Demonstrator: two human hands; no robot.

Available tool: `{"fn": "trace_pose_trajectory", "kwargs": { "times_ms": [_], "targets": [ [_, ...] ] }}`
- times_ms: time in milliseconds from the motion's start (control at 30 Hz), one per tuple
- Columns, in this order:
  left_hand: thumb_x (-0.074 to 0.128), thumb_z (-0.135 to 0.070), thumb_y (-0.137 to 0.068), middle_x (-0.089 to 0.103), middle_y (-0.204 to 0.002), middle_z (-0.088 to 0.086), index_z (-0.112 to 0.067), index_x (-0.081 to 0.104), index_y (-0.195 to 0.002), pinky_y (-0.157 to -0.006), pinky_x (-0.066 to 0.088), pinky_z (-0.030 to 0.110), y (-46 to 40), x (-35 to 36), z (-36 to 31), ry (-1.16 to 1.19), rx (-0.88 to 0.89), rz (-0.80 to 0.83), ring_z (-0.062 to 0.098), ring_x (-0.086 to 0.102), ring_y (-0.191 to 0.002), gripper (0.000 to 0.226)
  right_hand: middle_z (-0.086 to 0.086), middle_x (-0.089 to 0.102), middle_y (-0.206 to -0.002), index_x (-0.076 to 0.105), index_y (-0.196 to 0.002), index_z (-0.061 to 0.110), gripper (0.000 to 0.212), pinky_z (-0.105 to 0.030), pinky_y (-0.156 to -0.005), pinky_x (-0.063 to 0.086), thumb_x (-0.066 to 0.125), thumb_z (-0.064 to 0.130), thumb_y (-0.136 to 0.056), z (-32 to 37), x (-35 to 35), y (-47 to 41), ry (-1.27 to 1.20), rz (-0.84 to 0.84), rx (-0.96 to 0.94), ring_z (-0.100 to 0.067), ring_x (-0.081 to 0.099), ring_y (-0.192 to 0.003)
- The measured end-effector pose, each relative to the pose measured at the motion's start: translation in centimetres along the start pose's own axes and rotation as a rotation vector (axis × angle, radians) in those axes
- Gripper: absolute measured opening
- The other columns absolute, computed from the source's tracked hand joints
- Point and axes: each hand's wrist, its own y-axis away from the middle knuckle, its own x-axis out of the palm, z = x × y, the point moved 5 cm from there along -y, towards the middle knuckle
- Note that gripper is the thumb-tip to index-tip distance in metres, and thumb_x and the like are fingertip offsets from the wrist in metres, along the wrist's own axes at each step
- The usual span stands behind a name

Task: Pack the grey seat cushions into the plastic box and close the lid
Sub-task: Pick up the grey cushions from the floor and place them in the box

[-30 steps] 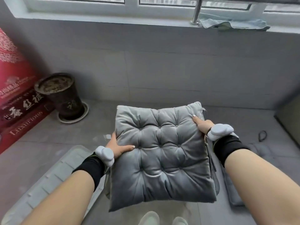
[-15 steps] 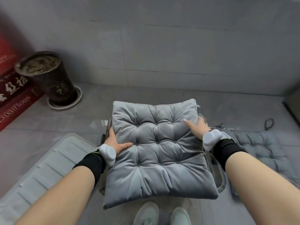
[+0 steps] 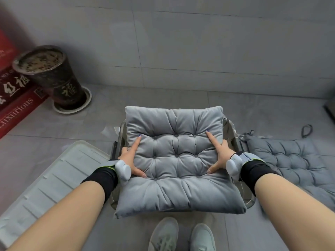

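Down onto the plastic box went the grey cushion since the earlier picture, where it was held higher up, and both hands had changed from gripping its sides to lying on top of it. Left hand lay flat on the left part of the cushion with its pointing finger stretched straight forward and its thumb spread toward the person. Right hand lay the same way on the right part, finger straight, thumb spread back. Neither hand was curled round anything; the fingers only pressed on the soft top. Under the fingers the cushion covered nearly all of the box, so only bits of the clear rim peeked out past the fingertips on each side. I could not tell how deep the cushion sat inside. Left of the left hand, the lid lay flat on the floor. Right of the right hand, a second grey cushion lay on the floor, just beside the box. Far past the left fingertips stood a dark flower pot, with a red carton beside it
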Motion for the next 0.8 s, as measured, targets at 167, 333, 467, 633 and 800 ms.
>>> {"fn": "trace_pose_trajectory", "kwargs": {
  "times_ms": [167, 333, 467, 633, 800],
  "targets": [
    [0.092, -0.018, -0.051, 0.016, -0.139, 0.021, -0.043, -0.017, -0.144, -0.115, 0.027, 0.045, -1.3, 2.0, 0.7, -0.049, -0.061, 0.013, 0.041, 0.033, -0.134, 0.146, -0.016, 0.019, -0.137, -0.012, -0.142, 0.054, 0.142, -0.044, -0.109, 0.038, 0.092, 0.02, -0.05, -0.8, 1.8, -1.0, -0.025, 0.003, 0.033, -0.042, 0.034, -0.134],
    [0.088, -0.013, -0.059, 0.004, -0.145, 0.021, -0.041, -0.018, -0.145, -0.116, 0.027, 0.043, -3.0, 3.9, 1.8, -0.086, -0.111, 0.039, 0.043, 0.029, -0.137, 0.139, -0.015, 0.018, -0.134, -0.011, -0.147, 0.042, 0.133, -0.037, -0.108, 0.038, 0.087, 0.016, -0.061, -1.2, 4.2, -2.5, -0.021, 0.024, 0.032, -0.042, 0.041, -0.128],
    [0.085, -0.01, -0.064, -0.005, -0.15, 0.02, -0.041, -0.019, -0.145, -0.113, 0.028, 0.043, -4.8, 5.6, 2.9, -0.086, -0.156, 0.07, 0.043, 0.027, -0.138, 0.135, -0.016, 0.015, -0.137, -0.012, -0.147, 0.04, 0.13, -0.037, -0.107, 0.039, 0.084, 0.015, -0.065, -1.9, 6.3, -4.1, 0.007, 0.032, 0.055, -0.041, 0.041, -0.127],
    [0.082, -0.018, -0.067, 0.006, -0.139, 0.018, -0.04, -0.024, -0.143, -0.106, 0.037, 0.041, -6.9, 7.1, 4.2, -0.204, -0.145, 0.067, 0.041, 0.049, -0.115, 0.133, -0.015, 0.013, -0.137, -0.015, -0.146, 0.043, 0.132, -0.037, -0.099, 0.045, 0.084, 0.013, -0.064, -3.1, 8.1, -6.6, 0.037, 0.017, 0.084, -0.044, 0.05, -0.117],
    [0.08, -0.017, -0.07, 0.002, -0.146, 0.02, -0.037, -0.023, -0.144, -0.106, 0.039, 0.045, -8.8, 8.8, 5.3, -0.267, -0.2, 0.116, 0.046, 0.044, -0.124, 0.129, -0.016, 0.011, -0.14, -0.016, -0.146, 0.041, 0.132, -0.038, -0.099, 0.044, 0.083, 0.015, -0.064, -4.1, 10.1, -8.7, 0.072, 0.055, 0.103, -0.046, 0.047, -0.12]
  ]
}}
